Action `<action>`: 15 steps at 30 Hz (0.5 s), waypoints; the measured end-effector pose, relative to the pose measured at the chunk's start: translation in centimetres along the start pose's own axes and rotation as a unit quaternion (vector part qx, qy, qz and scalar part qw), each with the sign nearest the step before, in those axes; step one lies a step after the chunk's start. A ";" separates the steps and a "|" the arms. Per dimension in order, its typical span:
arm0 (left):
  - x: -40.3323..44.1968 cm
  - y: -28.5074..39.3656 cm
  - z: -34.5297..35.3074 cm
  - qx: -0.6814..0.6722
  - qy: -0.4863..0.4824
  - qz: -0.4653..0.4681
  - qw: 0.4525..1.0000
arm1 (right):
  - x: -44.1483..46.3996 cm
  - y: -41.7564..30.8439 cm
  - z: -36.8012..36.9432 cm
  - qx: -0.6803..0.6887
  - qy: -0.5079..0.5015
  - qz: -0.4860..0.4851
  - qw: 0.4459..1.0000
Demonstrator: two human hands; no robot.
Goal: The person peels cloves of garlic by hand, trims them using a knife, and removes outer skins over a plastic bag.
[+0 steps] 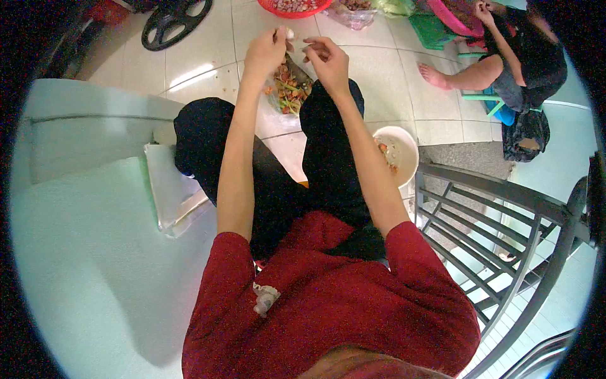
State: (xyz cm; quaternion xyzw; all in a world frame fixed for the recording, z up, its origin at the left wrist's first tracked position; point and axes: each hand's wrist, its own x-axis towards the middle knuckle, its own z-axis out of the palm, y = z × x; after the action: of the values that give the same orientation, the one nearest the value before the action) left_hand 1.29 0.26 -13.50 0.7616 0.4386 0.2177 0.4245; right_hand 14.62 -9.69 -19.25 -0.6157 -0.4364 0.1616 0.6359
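My left hand (266, 53) is closed, with a small whitish piece (290, 33) between thumb and fingertips; its kind is too small to make out. Across from it, my right hand (328, 62) has its fingers bent and apart, and I see nothing between them. Both hands are above a clear plastic bag (287, 119) on the floor. Orange, green and brown vegetable scraps (290, 93) lie on the bag, partly hidden by my right knee. Ahead of the hands, a red basket (294, 12) contains many small pinkish-white pieces.
A white bucket (410, 155) with scraps inside stands beside my right forearm. Bags of produce (353, 14) lie beyond the basket. Another person (524, 57) sits at the right on a green stool. Metal railing (492, 196) runs along my right; a black wheel-shaped object (173, 25) lies far left.
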 end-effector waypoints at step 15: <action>-1.8 3.3 -1.3 -0.340 0.026 -0.071 0.937 | 5.2 7.0 2.5 -0.128 -0.241 0.055 0.960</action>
State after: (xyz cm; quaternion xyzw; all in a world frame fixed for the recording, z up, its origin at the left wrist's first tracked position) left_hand 1.02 -1.54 -9.90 0.5324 0.4025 0.3428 0.6611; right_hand 17.99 -2.90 -24.18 -0.6579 -0.5594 0.2825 0.4177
